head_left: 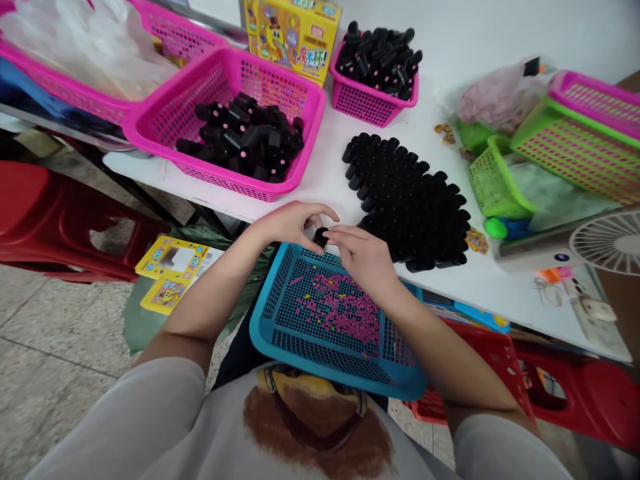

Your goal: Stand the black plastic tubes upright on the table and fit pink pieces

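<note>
A small black plastic cup point(321, 237) is between my two hands, above the table's front edge. My left hand point(295, 223) grips it from the left with curved thumb and fingers. At its right side, the fingertips of my right hand point(363, 250) are pressed together and touch the cup. Whether they pinch a tiny piece is hidden. Below both hands, a blue mesh basket point(260, 333) rests at my lap, with many small pink pieces point(345, 307) and a few yellow and green bits in it. Right of my hands stands a dense block of black cups point(410, 200).
A pink basket point(313, 143) of loose black cylinders is at the left, a smaller pink basket point(370, 110) of them behind. A yellow box point(295, 40) stands between. Green baskets point(500, 180) and a fan point(613, 243) are right; red stools point(65, 220) flank the table.
</note>
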The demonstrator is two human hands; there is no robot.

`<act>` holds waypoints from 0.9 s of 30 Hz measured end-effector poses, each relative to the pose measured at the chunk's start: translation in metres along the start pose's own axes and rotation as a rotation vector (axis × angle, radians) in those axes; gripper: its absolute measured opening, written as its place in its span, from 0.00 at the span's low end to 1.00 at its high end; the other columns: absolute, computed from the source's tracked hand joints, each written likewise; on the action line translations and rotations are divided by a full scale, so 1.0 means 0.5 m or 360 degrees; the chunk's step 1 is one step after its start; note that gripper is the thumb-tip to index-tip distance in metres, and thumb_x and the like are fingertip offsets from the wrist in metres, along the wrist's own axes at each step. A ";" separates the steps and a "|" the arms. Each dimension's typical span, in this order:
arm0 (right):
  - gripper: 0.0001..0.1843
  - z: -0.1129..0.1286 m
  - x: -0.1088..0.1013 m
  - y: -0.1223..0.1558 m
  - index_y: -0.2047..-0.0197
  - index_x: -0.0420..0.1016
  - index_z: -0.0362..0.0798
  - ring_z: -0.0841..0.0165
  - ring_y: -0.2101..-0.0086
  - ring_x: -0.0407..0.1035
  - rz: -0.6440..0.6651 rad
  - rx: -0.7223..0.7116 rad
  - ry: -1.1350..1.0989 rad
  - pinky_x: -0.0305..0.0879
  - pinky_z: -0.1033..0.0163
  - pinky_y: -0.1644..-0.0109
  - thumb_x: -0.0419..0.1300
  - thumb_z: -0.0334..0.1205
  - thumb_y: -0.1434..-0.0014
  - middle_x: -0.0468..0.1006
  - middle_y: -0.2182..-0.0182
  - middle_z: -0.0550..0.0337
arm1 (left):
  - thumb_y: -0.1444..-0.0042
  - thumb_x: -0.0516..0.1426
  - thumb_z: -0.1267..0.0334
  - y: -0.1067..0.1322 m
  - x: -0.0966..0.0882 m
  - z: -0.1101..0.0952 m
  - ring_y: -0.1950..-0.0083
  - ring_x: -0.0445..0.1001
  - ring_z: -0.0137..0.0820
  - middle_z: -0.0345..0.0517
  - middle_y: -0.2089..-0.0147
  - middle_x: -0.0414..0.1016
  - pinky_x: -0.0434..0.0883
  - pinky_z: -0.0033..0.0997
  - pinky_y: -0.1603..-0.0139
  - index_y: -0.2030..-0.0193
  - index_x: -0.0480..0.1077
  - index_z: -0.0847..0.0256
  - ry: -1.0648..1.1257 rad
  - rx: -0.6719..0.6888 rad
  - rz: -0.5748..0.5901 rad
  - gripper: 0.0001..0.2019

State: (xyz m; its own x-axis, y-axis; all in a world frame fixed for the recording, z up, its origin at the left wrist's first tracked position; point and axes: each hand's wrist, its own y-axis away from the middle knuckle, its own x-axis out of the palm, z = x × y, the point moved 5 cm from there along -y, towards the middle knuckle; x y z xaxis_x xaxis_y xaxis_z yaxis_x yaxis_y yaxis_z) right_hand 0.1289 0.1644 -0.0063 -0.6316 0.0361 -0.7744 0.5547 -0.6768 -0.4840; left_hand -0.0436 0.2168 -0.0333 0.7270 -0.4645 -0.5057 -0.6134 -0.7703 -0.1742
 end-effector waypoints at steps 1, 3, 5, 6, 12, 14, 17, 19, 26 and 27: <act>0.20 0.000 0.002 0.003 0.50 0.87 0.51 0.63 0.49 0.83 0.0006 -0.0005 0.0028 0.82 0.52 0.40 0.54 0.29 0.29 0.88 0.50 0.55 | 0.57 0.75 0.54 0.000 0.000 -0.001 0.69 0.68 0.27 0.36 0.69 0.78 0.63 0.28 0.65 0.42 0.79 0.59 -0.0007 0.0004 -0.0015 0.33; 0.22 0.003 0.007 0.008 0.47 0.86 0.51 0.62 0.48 0.82 0.0021 -0.0030 0.0077 0.81 0.49 0.39 0.52 0.27 0.30 0.87 0.48 0.54 | 0.56 0.75 0.54 -0.001 0.000 -0.003 0.69 0.68 0.26 0.36 0.69 0.78 0.63 0.28 0.65 0.50 0.83 0.59 -0.0043 0.0031 -0.0029 0.25; 0.24 0.010 0.013 0.011 0.45 0.86 0.50 0.61 0.47 0.82 0.0023 -0.0088 0.0119 0.81 0.47 0.38 0.51 0.26 0.31 0.87 0.48 0.53 | 0.55 0.74 0.53 -0.001 0.000 -0.006 0.69 0.68 0.26 0.37 0.70 0.78 0.64 0.28 0.64 0.58 0.84 0.59 -0.0084 0.0055 -0.0030 0.19; 0.23 0.014 0.015 0.012 0.45 0.85 0.50 0.60 0.47 0.81 0.0016 -0.0120 0.0146 0.81 0.47 0.38 0.51 0.26 0.30 0.87 0.48 0.53 | 0.54 0.74 0.52 -0.001 0.000 -0.007 0.68 0.69 0.26 0.37 0.70 0.78 0.64 0.28 0.64 0.59 0.85 0.59 -0.0100 0.0059 -0.0031 0.18; 0.22 0.034 0.034 0.020 0.43 0.83 0.43 0.56 0.46 0.80 -0.0043 -0.0252 0.0407 0.81 0.46 0.40 0.47 0.29 0.25 0.86 0.50 0.45 | 0.54 0.73 0.56 0.003 -0.003 -0.012 0.68 0.71 0.27 0.38 0.69 0.78 0.66 0.28 0.64 0.57 0.86 0.59 -0.0147 0.0039 -0.0061 0.17; 0.23 0.031 0.045 0.022 0.41 0.81 0.42 0.54 0.44 0.78 0.0020 -0.0228 0.0417 0.79 0.43 0.37 0.46 0.28 0.25 0.84 0.48 0.43 | 0.55 0.74 0.56 0.004 -0.003 -0.013 0.68 0.71 0.27 0.38 0.70 0.78 0.66 0.28 0.63 0.58 0.86 0.59 -0.0167 0.0040 -0.0063 0.17; 0.23 0.018 0.053 0.023 0.40 0.81 0.41 0.53 0.43 0.77 0.0062 -0.0149 0.0312 0.75 0.40 0.33 0.48 0.28 0.26 0.84 0.47 0.42 | 0.55 0.74 0.56 0.006 -0.003 -0.015 0.68 0.71 0.26 0.37 0.70 0.78 0.66 0.27 0.63 0.58 0.86 0.58 -0.0192 0.0037 -0.0078 0.17; 0.22 0.007 0.049 0.022 0.41 0.83 0.43 0.54 0.42 0.78 0.0049 -0.0084 0.0186 0.75 0.41 0.32 0.49 0.30 0.26 0.84 0.45 0.44 | 0.55 0.74 0.56 0.009 -0.003 -0.016 0.68 0.71 0.27 0.38 0.69 0.79 0.67 0.27 0.62 0.57 0.86 0.58 -0.0197 0.0018 -0.0094 0.17; 0.16 -0.016 -0.026 0.044 0.48 0.86 0.51 0.65 0.57 0.83 -0.0150 0.0492 -0.0443 0.85 0.54 0.51 0.57 0.44 0.26 0.87 0.49 0.52 | 0.54 0.75 0.51 0.014 0.003 -0.007 0.64 0.74 0.29 0.42 0.63 0.83 0.68 0.28 0.61 0.54 0.85 0.58 -0.0149 -0.0025 -0.0083 0.22; 0.17 -0.017 -0.031 0.060 0.48 0.86 0.50 0.66 0.61 0.83 -0.0109 0.0635 -0.0591 0.85 0.56 0.55 0.58 0.49 0.27 0.87 0.50 0.51 | 0.55 0.75 0.51 0.015 0.003 -0.004 0.64 0.74 0.29 0.42 0.63 0.83 0.68 0.28 0.61 0.52 0.85 0.58 -0.0145 -0.0038 -0.0100 0.23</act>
State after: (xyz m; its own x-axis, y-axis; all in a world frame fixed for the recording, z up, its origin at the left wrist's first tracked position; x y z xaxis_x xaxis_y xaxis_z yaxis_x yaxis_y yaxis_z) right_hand 0.1599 0.1499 -0.0124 -0.8479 -0.1230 -0.5158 0.3027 -0.9109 -0.2805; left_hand -0.0466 0.2093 -0.0334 0.7320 -0.3745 -0.5692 -0.5593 -0.8073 -0.1882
